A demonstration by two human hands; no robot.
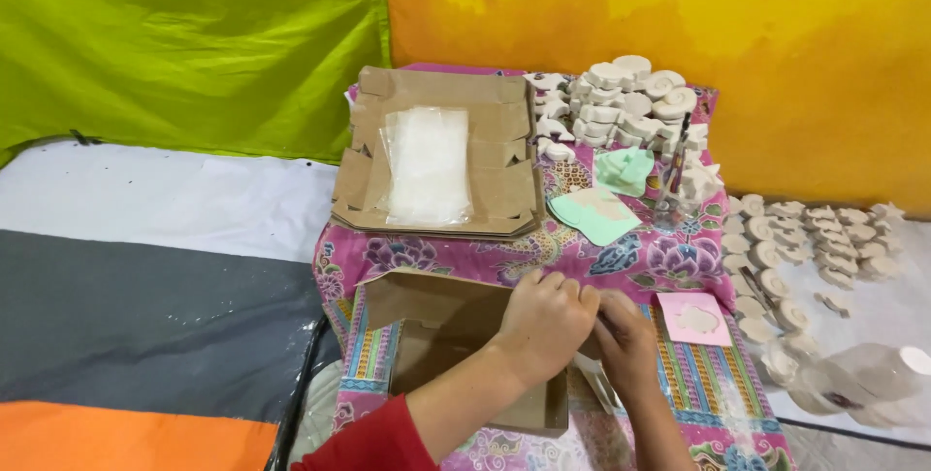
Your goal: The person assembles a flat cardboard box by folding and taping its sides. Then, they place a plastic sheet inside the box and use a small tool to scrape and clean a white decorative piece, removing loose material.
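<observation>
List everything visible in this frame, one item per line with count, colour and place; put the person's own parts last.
open cardboard box: one, brown, near edge of the table, under the hands
flat cardboard stack: several sheets, brown, far left of the table
clear plastic bags: a small pile, translucent white, on the flat cardboard
plaster figures: many, off-white, far right of the table
more plaster figures: many, off-white, on the floor at right
green shapes: two, pale green, table centre
pink card: one, pink, table's right side
tablecloth: one, pink floral
left hand: on the box's right wall
right hand: beside it, fingers curled at the box
</observation>
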